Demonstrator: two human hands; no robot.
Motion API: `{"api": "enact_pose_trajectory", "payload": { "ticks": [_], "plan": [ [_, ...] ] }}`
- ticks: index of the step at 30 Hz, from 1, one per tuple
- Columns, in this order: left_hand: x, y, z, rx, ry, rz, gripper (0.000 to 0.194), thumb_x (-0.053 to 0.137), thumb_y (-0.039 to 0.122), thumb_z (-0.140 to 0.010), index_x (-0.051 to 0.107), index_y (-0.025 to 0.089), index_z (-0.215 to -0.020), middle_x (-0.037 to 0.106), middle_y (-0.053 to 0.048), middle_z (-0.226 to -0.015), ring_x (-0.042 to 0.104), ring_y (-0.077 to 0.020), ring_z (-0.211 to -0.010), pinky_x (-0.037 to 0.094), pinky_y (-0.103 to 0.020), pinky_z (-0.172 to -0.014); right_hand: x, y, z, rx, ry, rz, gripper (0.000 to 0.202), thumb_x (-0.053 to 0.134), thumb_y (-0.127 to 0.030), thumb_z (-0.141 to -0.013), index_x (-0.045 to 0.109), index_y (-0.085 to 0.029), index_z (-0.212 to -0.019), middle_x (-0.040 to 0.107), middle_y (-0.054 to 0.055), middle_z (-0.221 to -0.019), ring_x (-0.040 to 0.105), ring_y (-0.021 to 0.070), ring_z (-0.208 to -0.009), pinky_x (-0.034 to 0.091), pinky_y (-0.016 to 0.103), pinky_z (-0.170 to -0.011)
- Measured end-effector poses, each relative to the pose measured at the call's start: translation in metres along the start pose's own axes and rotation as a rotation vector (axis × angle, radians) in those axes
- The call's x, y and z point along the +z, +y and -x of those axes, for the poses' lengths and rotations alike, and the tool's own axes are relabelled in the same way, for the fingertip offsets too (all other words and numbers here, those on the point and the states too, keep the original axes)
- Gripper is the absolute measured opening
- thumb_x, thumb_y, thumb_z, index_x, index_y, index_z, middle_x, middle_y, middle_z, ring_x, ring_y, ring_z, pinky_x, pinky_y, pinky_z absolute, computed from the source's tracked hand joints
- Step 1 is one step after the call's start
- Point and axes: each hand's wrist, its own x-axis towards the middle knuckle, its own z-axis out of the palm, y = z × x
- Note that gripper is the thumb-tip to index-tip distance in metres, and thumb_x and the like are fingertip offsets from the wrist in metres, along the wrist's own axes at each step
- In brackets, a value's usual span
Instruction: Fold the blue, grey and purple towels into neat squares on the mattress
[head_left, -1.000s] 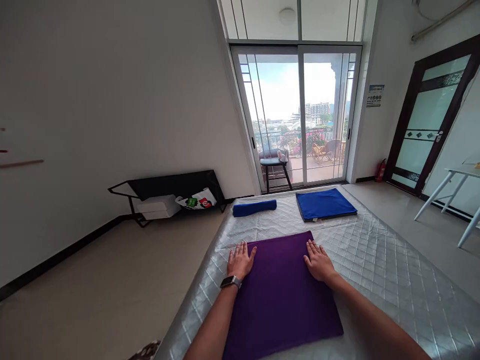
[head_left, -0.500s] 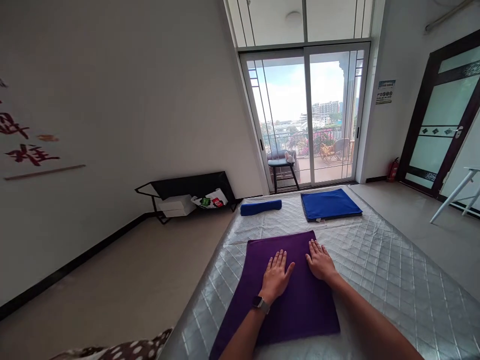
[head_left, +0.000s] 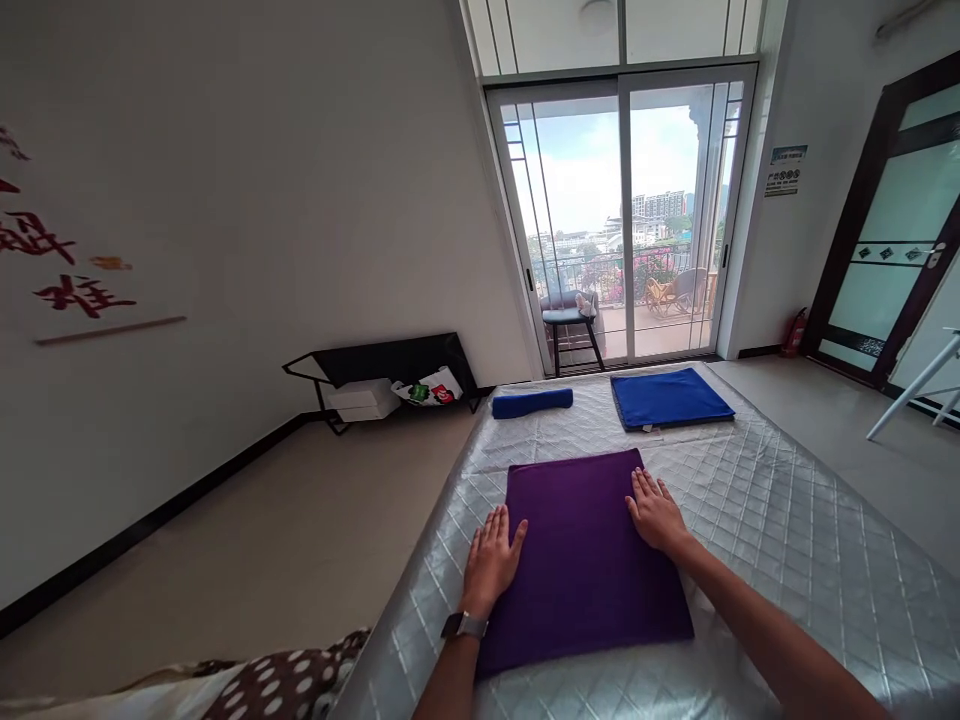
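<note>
Fingers (head_left: 492, 525) of the left hand (head_left: 489, 565) and right hand (head_left: 658, 514) lie flat and straight, gripping nothing, beside the edges of a square purple cloth (head_left: 581, 560) on a shiny silver quilted cover (head_left: 765, 500). One uneven push might wrinkle it.

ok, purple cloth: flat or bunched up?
Flat: the purple cloth lies smooth on the silver cover, the left hand at its left edge, the right hand at its right. Whether it's folded in layers, cannot tell.
</note>
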Motion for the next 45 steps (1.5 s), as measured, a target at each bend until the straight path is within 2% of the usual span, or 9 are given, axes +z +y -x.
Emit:
{"api": "enact_pose_trajectory", "payload": {
  "ticks": [10, 16, 20, 24, 27, 29, 32, 38, 45],
  "plan": [
    [0.005, -0.004, 0.002, 0.047, 0.004, -0.021, 0.071, 0.017, 0.052, -0.100, 0.041, 0.006, -0.148, 0.040, -0.018, -0.155, 0.034, -0.0297, -0.146, 0.029, -0.050, -0.118, 0.015, -0.004, 0.051, 0.036, -0.078, -0.072, 0.067, 0.020, -0.044, -0.101, 0.023, -0.006, -0.156, 0.021, 0.011, -0.163, 0.013, 0.0211, -0.152, 0.012, 0.040, -0.123],
    [-0.023, 0.003, -0.003, 0.036, 0.102, 0.057, 0.074, 0.016, 0.054, -0.100, 0.041, 0.003, -0.147, 0.043, -0.021, -0.153, 0.035, -0.0321, -0.145, 0.030, -0.053, -0.118, 0.012, -0.006, 0.051, 0.035, -0.080, -0.096, 0.067, 0.019, -0.044, -0.102, 0.021, -0.006, -0.157, 0.019, 0.011, -0.163, 0.012, 0.0206, -0.152, 0.011, 0.039, -0.123],
    [-0.049, 0.044, 0.002, 0.144, 0.183, 0.200, 0.066, 0.017, 0.051, -0.103, 0.035, 0.009, -0.151, 0.043, -0.016, -0.154, 0.035, -0.0258, -0.145, 0.033, -0.047, -0.118, 0.016, -0.004, 0.050, 0.027, -0.065, -0.108, 0.066, 0.021, -0.044, -0.101, 0.021, -0.007, -0.157, 0.019, 0.010, -0.163, 0.013, 0.0203, -0.152, 0.010, 0.040, -0.123],
    [-0.048, 0.103, 0.031, 0.402, -0.004, 0.183, 0.061, 0.024, 0.052, -0.103, 0.038, 0.018, -0.151, 0.041, -0.009, -0.157, 0.033, -0.0224, -0.146, 0.032, -0.045, -0.119, 0.021, -0.002, 0.049, 0.020, -0.032, -0.120, 0.066, 0.022, -0.043, -0.101, 0.023, -0.008, -0.157, 0.022, 0.011, -0.163, 0.014, 0.0205, -0.152, 0.012, 0.040, -0.123],
    [-0.039, 0.119, 0.051, 0.500, -0.119, 0.116, 0.062, 0.027, 0.055, -0.102, 0.036, 0.020, -0.152, 0.037, -0.009, -0.158, 0.031, -0.0234, -0.147, 0.032, -0.046, -0.119, 0.021, -0.002, 0.049, 0.009, -0.026, -0.105, 0.066, 0.022, -0.042, -0.101, 0.024, -0.006, -0.156, 0.023, 0.012, -0.162, 0.014, 0.0209, -0.152, 0.013, 0.040, -0.123],
    [-0.035, 0.110, 0.059, 0.526, -0.137, 0.092, 0.061, 0.029, 0.055, -0.102, 0.032, 0.023, -0.154, 0.035, -0.007, -0.159, 0.030, -0.0227, -0.148, 0.031, -0.045, -0.120, 0.020, -0.002, 0.049, 0.003, -0.028, -0.089, 0.066, 0.021, -0.042, -0.101, 0.024, -0.006, -0.156, 0.022, 0.012, -0.162, 0.015, 0.0211, -0.152, 0.012, 0.040, -0.123],
    [-0.031, 0.073, 0.069, 0.473, -0.121, 0.057, 0.058, 0.029, 0.052, -0.102, 0.030, 0.026, -0.154, 0.033, -0.004, -0.160, 0.028, -0.0220, -0.148, 0.030, -0.044, -0.121, 0.018, -0.002, 0.050, -0.004, -0.030, -0.073, 0.066, 0.018, -0.043, -0.101, 0.025, -0.007, -0.156, 0.022, 0.011, -0.162, 0.015, 0.0211, -0.152, 0.012, 0.041, -0.123],
    [-0.015, -0.004, 0.096, 0.129, -0.048, -0.022, 0.066, 0.024, 0.052, -0.100, 0.031, 0.014, -0.154, 0.031, -0.010, -0.160, 0.025, -0.0267, -0.149, 0.031, -0.048, -0.119, 0.017, -0.003, 0.049, -0.008, -0.028, -0.039, 0.069, 0.015, -0.044, -0.101, 0.027, -0.003, -0.155, 0.023, 0.014, -0.162, 0.015, 0.0219, -0.152, 0.015, 0.042, -0.123],
    [-0.018, -0.003, 0.107, 0.078, 0.019, -0.003, 0.074, 0.022, 0.057, -0.099, 0.032, 0.008, -0.153, 0.033, -0.015, -0.159, 0.028, -0.0271, -0.148, 0.030, -0.047, -0.119, 0.018, 0.003, 0.062, -0.057, 0.023, 0.009, 0.064, 0.019, -0.040, -0.101, 0.030, -0.006, -0.155, 0.026, 0.013, -0.161, 0.019, 0.0239, -0.151, 0.015, 0.046, -0.123]
  ]
}}
